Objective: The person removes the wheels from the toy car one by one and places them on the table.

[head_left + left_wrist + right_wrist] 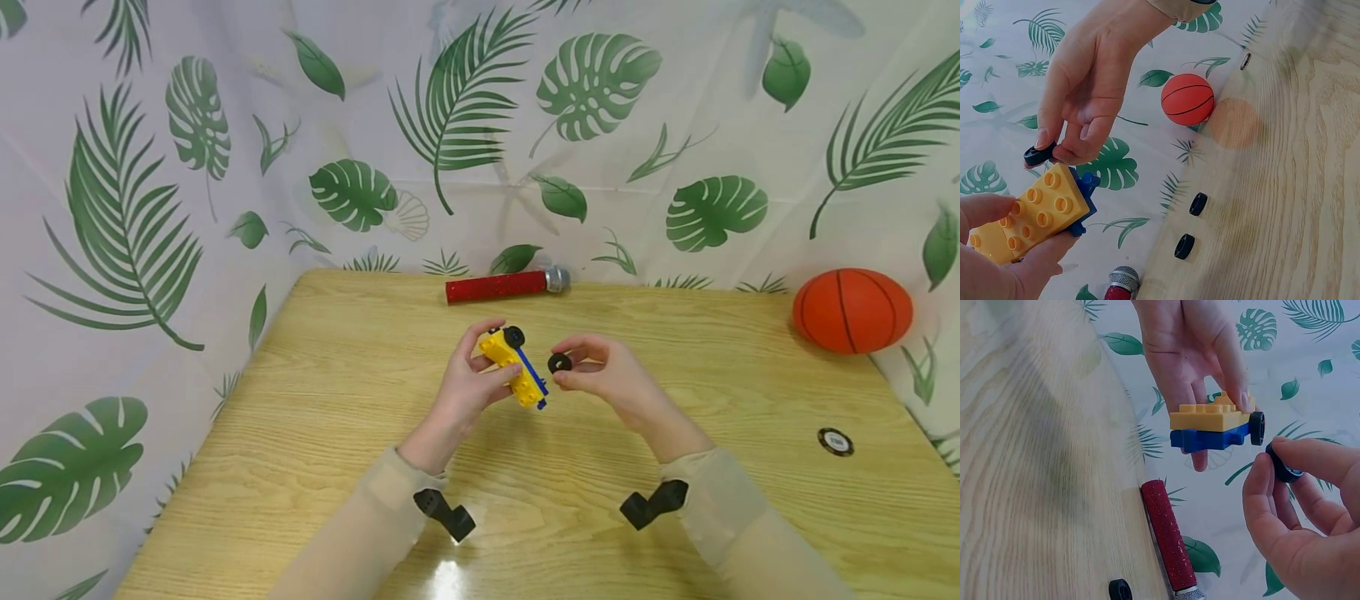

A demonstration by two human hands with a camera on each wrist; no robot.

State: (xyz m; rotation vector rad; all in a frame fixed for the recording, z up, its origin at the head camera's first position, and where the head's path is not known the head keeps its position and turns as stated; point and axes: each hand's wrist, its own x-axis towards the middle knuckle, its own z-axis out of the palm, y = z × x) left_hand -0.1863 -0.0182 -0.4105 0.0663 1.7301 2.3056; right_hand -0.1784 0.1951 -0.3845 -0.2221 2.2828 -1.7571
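Observation:
A toy car built of yellow studded bricks point(527, 388) on a blue base point(1200, 440) is gripped by my left hand point(468, 387), thumb on the studs. One end carries a black wheel point(1258, 429). The base's other end shows bare blue stubs in the right wrist view. Between thumb and fingertips, my right hand point(607, 375) pinches a loose black wheel point(1282, 466), held just apart from the car. Both hands are above the table. On the tabletop in the left wrist view lie two more black wheels, a nearer one point(1184, 246) and another point(1198, 204).
Along the back edge of the wooden table point(315, 375) lies a red glittery microphone point(495, 287). An orange basketball point(852, 310) sits at the far right corner, with a black-rimmed poker chip point(836, 442) nearer the front. Leaf-printed cloth point(480, 192) hangs behind.

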